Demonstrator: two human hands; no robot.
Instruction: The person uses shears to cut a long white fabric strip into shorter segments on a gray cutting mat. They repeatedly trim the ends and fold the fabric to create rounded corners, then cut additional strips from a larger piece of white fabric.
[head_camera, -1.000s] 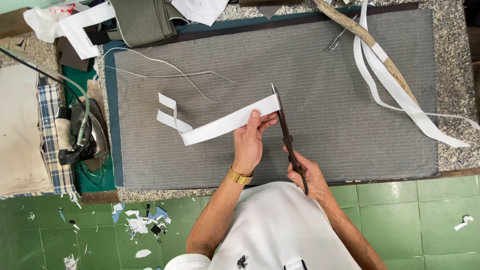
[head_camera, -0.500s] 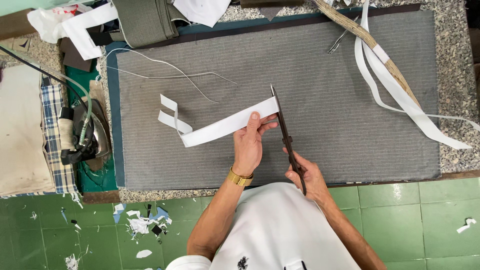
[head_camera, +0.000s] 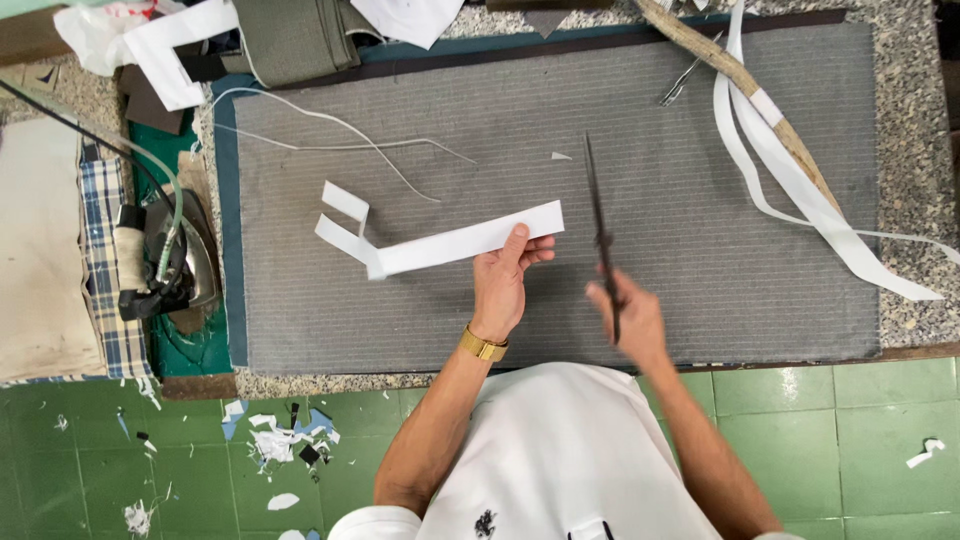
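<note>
strip: white fabric strip (head_camera: 455, 243) lies on the grey padded surface (head_camera: 700, 250), long axis running left-right, folded at its left end
left hand: left hand (head_camera: 503, 280) pinches strip's right end
scissors: scissors (head_camera: 600, 225) just right of strip's cut end, apart, blades pointing away
right hand: right hand (head_camera: 630, 315) closed round scissors handles

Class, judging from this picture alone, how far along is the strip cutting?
Done: a small white offcut lies on the grey mat. In hand: the left hand holds the white strip; the right hand holds scissors clear of it. Left: long strips lie at right.
</note>
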